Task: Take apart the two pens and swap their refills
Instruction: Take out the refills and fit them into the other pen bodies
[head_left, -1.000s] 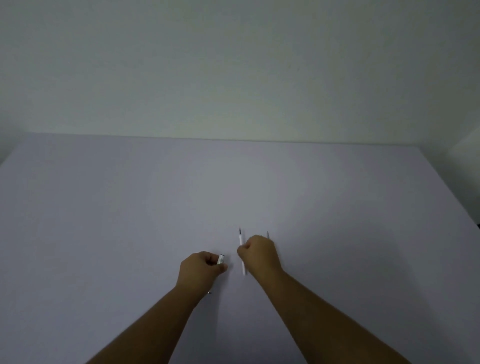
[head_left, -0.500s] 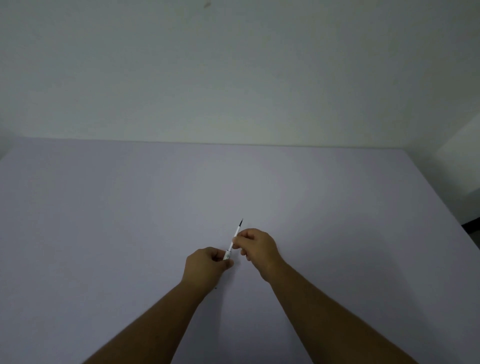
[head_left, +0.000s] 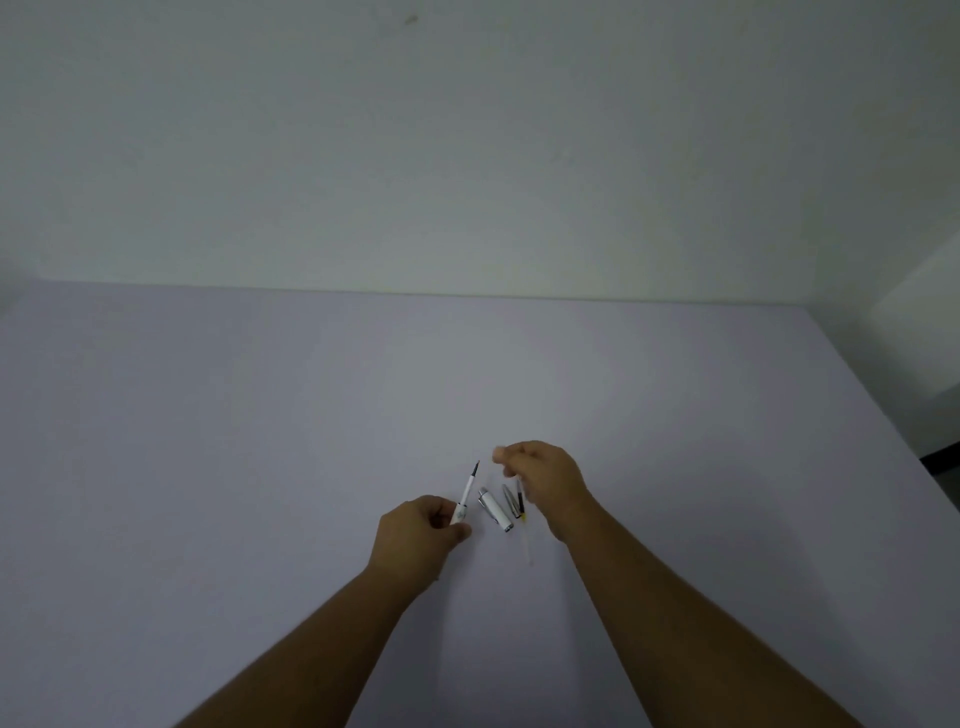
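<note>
My left hand grips the lower end of a white pen barrel with a refill standing out of it, dark tip pointing up and away. On the table between my hands lie a white pen barrel half, a small silvery tip piece and a thin second refill with a dark front part. My right hand hovers just right of these parts, blurred, fingers loosely curled; nothing shows in it.
The pale lilac table reaches back to a plain white wall. The table's right edge runs diagonally, with a dark gap of floor beyond it.
My right hand let go of the refill sticking out of the barrel and moved right. The loose parts on the table came into view. My left hand keeps its hold.
</note>
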